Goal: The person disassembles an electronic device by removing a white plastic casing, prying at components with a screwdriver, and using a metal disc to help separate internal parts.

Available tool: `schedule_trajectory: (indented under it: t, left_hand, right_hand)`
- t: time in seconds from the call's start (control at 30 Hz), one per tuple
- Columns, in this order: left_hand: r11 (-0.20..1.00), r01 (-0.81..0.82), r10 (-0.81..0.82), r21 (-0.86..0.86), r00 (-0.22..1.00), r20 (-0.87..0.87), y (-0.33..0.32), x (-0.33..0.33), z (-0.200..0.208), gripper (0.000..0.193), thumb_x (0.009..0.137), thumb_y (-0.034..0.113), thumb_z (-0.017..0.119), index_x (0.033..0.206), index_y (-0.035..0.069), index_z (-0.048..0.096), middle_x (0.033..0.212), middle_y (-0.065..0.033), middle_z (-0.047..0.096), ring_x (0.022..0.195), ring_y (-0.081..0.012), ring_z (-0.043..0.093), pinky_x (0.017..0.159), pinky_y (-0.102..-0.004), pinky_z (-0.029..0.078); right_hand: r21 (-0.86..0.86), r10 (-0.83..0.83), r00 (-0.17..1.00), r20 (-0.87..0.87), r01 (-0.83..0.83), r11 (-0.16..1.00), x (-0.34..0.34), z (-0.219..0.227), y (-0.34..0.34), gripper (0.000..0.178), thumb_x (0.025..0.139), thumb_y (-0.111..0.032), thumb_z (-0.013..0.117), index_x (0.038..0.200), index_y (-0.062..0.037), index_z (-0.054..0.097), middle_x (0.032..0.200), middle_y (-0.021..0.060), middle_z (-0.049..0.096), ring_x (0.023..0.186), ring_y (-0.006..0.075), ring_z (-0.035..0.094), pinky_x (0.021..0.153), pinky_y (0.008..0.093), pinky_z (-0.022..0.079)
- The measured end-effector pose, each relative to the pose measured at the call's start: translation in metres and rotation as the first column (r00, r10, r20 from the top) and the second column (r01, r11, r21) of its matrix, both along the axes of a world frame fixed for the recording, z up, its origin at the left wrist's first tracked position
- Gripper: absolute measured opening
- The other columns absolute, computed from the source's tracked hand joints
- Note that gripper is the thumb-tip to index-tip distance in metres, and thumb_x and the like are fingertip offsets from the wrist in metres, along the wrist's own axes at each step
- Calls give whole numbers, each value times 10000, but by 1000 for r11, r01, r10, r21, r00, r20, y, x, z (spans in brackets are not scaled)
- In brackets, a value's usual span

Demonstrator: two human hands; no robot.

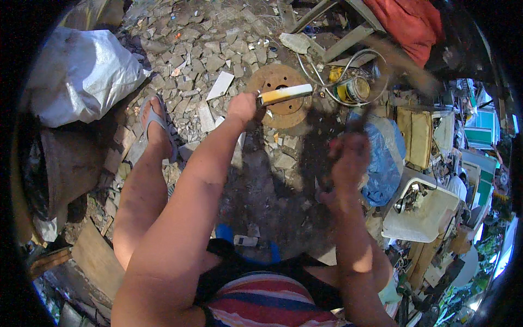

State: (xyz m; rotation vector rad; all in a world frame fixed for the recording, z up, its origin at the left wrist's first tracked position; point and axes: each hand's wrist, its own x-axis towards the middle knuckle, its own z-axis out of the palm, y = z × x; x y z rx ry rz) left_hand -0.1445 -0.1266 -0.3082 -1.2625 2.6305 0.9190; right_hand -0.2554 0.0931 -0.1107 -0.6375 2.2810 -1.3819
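Observation:
At the end of my stretched-out arm, my left hand (243,106) grips one end of a rectangular bar-shaped piece (286,94), white with a yellowed part and a dark grey side. Its other end reaches over a round rusty metal disc (284,117) with holes, lying on the ground. To the right, my raised right hand (348,158) is closed round the handle of a hammer (400,65). Motion smears the hammer, and its head shows only as a wide brown blur at the upper right. The hammer is apart from the bar-shaped piece.
Broken tile pieces (220,85) cover the ground. A white sack (81,76) stands at left. Beyond the disc lie a tin can (353,90), a looped hose (310,68) and a wooden frame (348,43). A blue plastic bag (384,158) and white basin (422,210) are at right.

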Motion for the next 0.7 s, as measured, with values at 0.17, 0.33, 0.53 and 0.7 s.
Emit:
schedule_trajectory:
  t: [0.17, 0.33, 0.53, 0.7]
  left_hand:
    - [1000, 6, -6, -24, 1000, -10, -4, 5, -15, 264, 830, 165, 538, 1080, 120, 608, 922, -196, 656, 872, -370, 642, 781, -466, 512]
    - [997, 59, -59, -44, 998, 3, 3, -12, -2, 273, 835, 149, 522, 1094, 134, 607, 927, -188, 660, 866, -365, 647, 769, -467, 517]
    - [1000, -6, 6, 2, 1000, 18, 7, -5, -2, 290, 845, 199, 533, 1120, 149, 607, 932, -189, 662, 860, -354, 652, 760, -455, 524]
    - [999, -21, 19, -42, 999, -50, 11, -7, -4, 249, 861, 175, 461, 969, 90, 669, 915, -189, 668, 857, -349, 657, 772, -455, 521]
  right_hand:
    - [-653, -34, 989, -141, -67, 754, 2, 47, -26, 454, 922, -491, 486, 1065, -61, 478, 690, 54, 527, 549, 121, 506, 482, 266, 428]
    - [321, 133, 958, -253, -46, 946, 10, -85, 24, 493, 930, -403, 476, 1181, 20, 506, 928, 162, 625, 845, 269, 612, 790, 381, 496]
    - [50, 38, 996, -77, -34, 998, 5, -92, 29, 450, 941, -339, 493, 1215, 18, 487, 822, 100, 560, 641, 184, 515, 603, 321, 413]
    - [276, 166, 979, -116, -129, 952, 13, -79, 22, 545, 939, -413, 463, 1224, 52, 478, 962, 250, 622, 892, 371, 617, 798, 415, 466]
